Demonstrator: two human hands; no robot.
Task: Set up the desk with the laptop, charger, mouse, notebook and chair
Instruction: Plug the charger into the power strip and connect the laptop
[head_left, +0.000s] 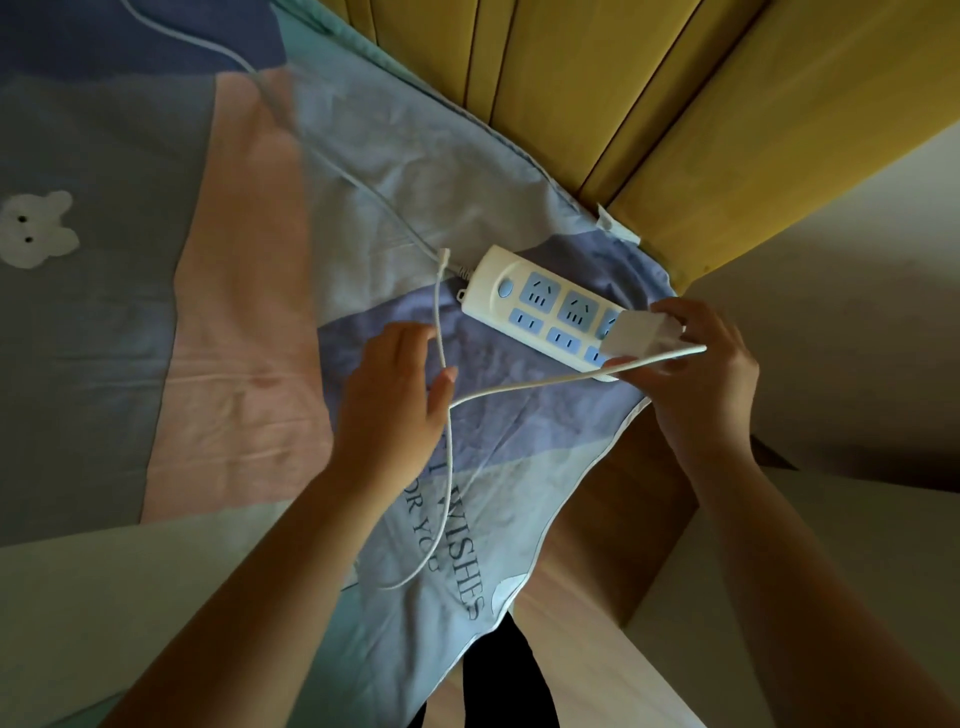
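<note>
White boxy charger in right hand, thin white cable trailing

We see a power strip of smooth cream plastic with a slight sheen, its socket faces in matt blue plastic. The charger at the right of the frame looks like smooth white plastic too, and its cable has a smooth, pale, rubbery skin. Under them lies a bedsheet of soft matt cloth, creased and printed in blocks of colour. At the top of the frame we see a yellow headboard, padded, with a matt, faintly grained covering.
</note>
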